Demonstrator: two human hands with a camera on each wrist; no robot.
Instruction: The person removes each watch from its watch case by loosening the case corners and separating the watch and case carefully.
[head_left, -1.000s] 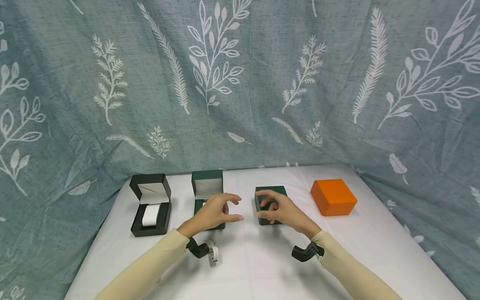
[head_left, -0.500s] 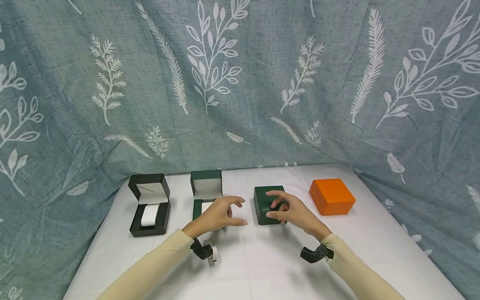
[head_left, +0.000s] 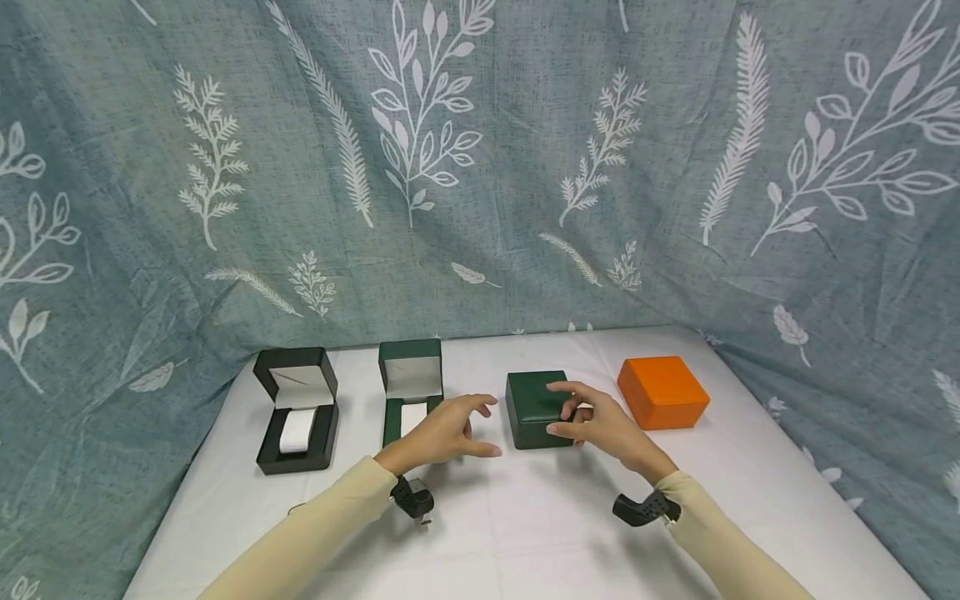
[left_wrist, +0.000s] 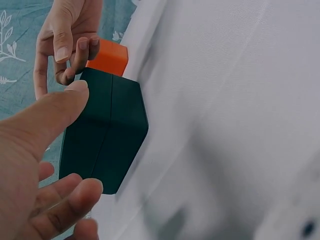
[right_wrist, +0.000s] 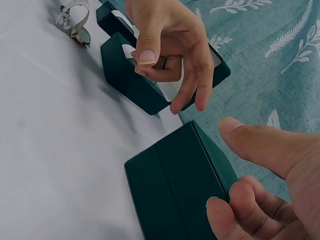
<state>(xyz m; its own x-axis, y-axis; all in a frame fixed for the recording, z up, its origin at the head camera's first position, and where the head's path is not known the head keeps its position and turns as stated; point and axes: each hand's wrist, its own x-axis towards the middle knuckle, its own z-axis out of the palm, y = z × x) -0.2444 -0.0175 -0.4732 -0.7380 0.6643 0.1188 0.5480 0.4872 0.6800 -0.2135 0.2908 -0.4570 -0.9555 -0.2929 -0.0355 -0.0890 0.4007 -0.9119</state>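
Observation:
A closed dark green box [head_left: 531,410] stands in the middle of the white table. My right hand [head_left: 600,423] hovers over its right side, fingers loosely bent; in the right wrist view the fingertips [right_wrist: 220,212] are right at the box's edge. My left hand [head_left: 448,432] is held left of that box, thumb and fingers spread apart with nothing between them. Behind the left hand, an open green box [head_left: 411,371] shows a white cushion [head_left: 413,416], partly covered by the hand. A wristwatch with a pale strap [right_wrist: 80,36] lies on the table, mostly hidden beneath the left wrist in the head view.
At the far left an open black box [head_left: 297,462] holds a white cushion [head_left: 297,431]. To the right stands a closed orange box [head_left: 664,393]. Patterned blue-green cloth [head_left: 480,167] hangs behind the white table [head_left: 502,533]. Each wrist wears a black band.
Both hands have drifted to the right. The right hand has uncovered more of the closed green box's lid, and the left more of the open green box's cushion. The boxes have stayed put.

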